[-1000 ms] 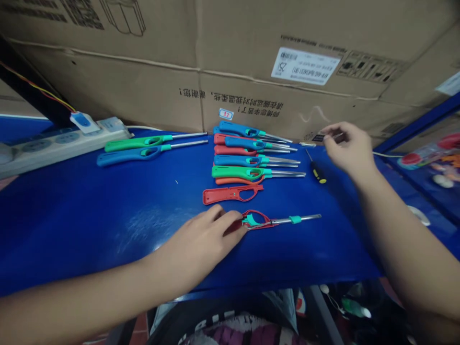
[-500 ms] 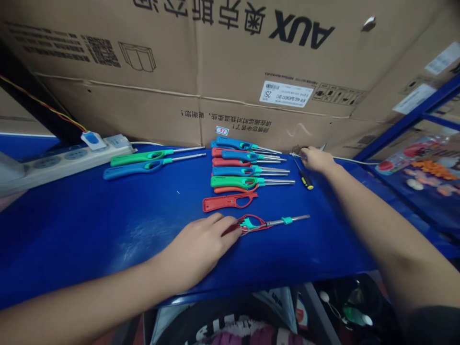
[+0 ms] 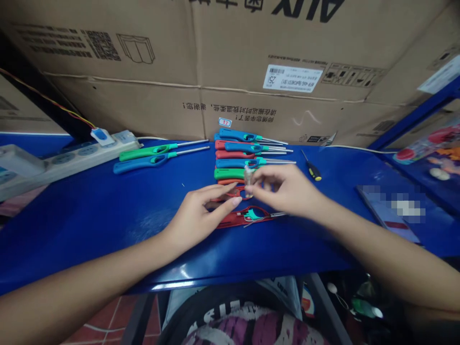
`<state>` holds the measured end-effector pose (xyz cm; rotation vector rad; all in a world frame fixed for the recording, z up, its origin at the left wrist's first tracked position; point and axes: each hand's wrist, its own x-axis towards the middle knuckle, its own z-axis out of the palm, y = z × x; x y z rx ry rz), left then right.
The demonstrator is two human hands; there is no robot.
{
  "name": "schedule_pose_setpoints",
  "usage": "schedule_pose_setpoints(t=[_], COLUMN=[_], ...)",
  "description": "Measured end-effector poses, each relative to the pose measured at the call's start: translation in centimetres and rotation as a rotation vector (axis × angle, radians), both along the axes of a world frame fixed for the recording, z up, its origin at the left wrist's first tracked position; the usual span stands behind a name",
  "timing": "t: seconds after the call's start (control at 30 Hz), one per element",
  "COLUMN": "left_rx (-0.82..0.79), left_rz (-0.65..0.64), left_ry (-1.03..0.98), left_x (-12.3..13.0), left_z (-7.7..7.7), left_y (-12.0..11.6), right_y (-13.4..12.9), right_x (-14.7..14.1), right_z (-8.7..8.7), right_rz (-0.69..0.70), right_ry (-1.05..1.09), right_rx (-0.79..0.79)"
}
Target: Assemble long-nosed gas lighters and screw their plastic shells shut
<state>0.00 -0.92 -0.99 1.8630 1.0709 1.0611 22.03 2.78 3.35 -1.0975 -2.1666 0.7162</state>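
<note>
My right hand point(image 3: 287, 188) pinches a small clear piece point(image 3: 248, 182) between thumb and fingertips; its exact kind is too blurred to make out. Beside it, my left hand point(image 3: 201, 211) holds nothing, with thumb and fingers stretched apart over a red lighter half-shell point(image 3: 235, 193), which it partly hides. Just below the hands lies an opened red gas lighter point(image 3: 230, 220), its turquoise trigger point(image 3: 256, 213) and a thin wire showing. The right hand covers part of its metal tube. Behind the hands, several blue, red and green gas lighters point(image 3: 237, 163) are lined up.
A green lighter point(image 3: 142, 152) and a blue lighter point(image 3: 140, 164) lie at left, near a white power strip point(image 3: 77, 155). A black and yellow screwdriver point(image 3: 313, 170) and a flat bluish object point(image 3: 384, 211) lie at right. A cardboard box wall point(image 3: 230, 62) stands behind the blue table point(image 3: 161, 254).
My right hand has come from the back right to the middle with the small clear piece. My left hand has let go of the opened red lighter and risen slightly toward the half-shell.
</note>
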Motion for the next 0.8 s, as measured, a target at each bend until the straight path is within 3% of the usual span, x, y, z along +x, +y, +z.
schedule_pose_setpoints(t=[0.13, 0.27, 0.43, 0.53, 0.8], left_rx=[-0.141, -0.213, -0.314, -0.372, -0.452], left_rz=[-0.028, -0.008, 0.0, -0.023, -0.127], left_ry=[-0.184, -0.181, -0.181, -0.153, -0.156], left_x=[0.4, 0.4, 0.2, 0.2, 0.4], left_z=[-0.2, 0.0, 0.1, 0.0, 0.2], left_y=[0.0, -0.1, 0.3, 0.4, 0.1], right_y=[-2.5, -2.3, -2.4, -2.6, -2.1], right_x=[-2.0, -1.2, 1.2, 2.1, 2.7], right_z=[-2.2, -2.4, -1.5, -1.9, -3.7], right_rz=[0.094, 0.081, 0.357, 0.413, 0.42], right_ry=[0.041, 0.007, -0.353, -0.581, -0.542], right_rx=[-0.105, -0.192, 0.032, 0.153, 0.247])
